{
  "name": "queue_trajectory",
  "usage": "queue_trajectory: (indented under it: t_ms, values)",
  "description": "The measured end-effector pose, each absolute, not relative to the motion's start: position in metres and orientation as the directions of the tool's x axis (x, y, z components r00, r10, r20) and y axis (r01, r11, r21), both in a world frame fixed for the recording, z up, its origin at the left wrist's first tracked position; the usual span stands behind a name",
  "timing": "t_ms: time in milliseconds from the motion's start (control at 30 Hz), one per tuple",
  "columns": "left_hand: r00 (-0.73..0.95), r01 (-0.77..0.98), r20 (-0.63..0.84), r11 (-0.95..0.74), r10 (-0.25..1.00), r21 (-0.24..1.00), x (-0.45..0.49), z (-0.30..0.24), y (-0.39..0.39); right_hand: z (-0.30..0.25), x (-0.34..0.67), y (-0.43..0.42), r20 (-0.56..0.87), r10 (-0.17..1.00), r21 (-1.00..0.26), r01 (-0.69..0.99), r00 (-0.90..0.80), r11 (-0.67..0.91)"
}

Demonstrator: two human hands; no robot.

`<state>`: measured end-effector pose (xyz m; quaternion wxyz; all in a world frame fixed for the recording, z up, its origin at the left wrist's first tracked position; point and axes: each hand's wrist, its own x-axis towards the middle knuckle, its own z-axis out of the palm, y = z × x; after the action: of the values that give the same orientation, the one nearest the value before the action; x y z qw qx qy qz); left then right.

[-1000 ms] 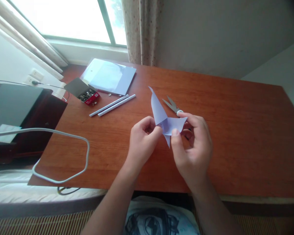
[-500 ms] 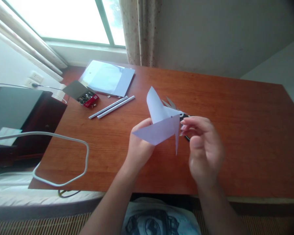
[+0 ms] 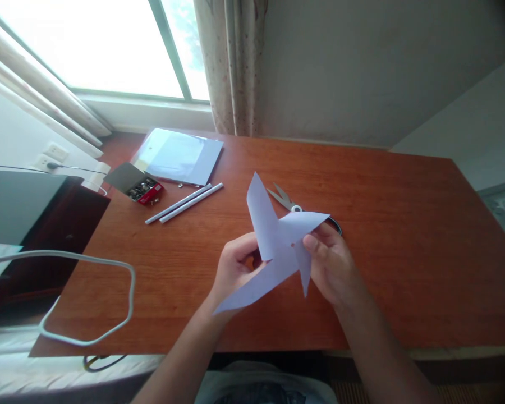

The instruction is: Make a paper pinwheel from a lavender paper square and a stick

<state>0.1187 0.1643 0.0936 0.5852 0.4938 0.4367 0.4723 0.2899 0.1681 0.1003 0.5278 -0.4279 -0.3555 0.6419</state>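
A pale lilac folded paper shape (image 3: 273, 241) with several pointed flaps is held above the wooden table (image 3: 404, 264). My left hand (image 3: 235, 266) pinches it from the left, near the middle. My right hand (image 3: 332, 266) grips it from the right, fingers curled behind the flaps. One long flap points down-left over my left wrist, another points up. A pair of scissors (image 3: 283, 198) lies on the table just behind the paper, partly hidden by it.
At the back left lie a stack of lilac paper in a clear sleeve (image 3: 179, 155), an open box of metal clips (image 3: 138, 188) and two white sticks (image 3: 185, 203). A white cable (image 3: 88, 297) loops over the left table edge. A dark cabinet (image 3: 29, 224) stands left.
The paper shape has opened out: a long flap now hangs down-left. My right hand has come back onto the paper after being off it. The camera has tilted, so everything sits lower in view.
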Motion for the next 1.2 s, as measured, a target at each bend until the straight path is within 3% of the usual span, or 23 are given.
queue_trajectory:
  t_ms: [167, 500, 800, 1200]
  values:
    - [0.188, -0.165, -0.048, 0.079, 0.981, 0.983, 0.117, 0.09, 0.163, 0.104, 0.29, 0.17, -0.115, 0.987, -0.92, -0.363, -0.112, -0.149]
    - [0.234, -0.278, -0.114, 0.179, 0.965, 0.944, 0.122, 0.101, 0.165, 0.103, 0.293, 0.17, 0.024, 0.994, -0.996, -0.089, -0.111, 0.014]
    - [0.212, -0.317, -0.139, 0.203, 0.967, 0.926, 0.123, 0.101, 0.166, 0.102, 0.293, 0.173, 0.148, 0.979, -0.989, -0.008, -0.137, 0.148]
    - [0.193, -0.308, -0.178, 0.232, 0.965, 0.923, 0.122, 0.102, 0.165, 0.108, 0.291, 0.175, 0.069, 0.982, -0.991, -0.122, -0.174, 0.048]
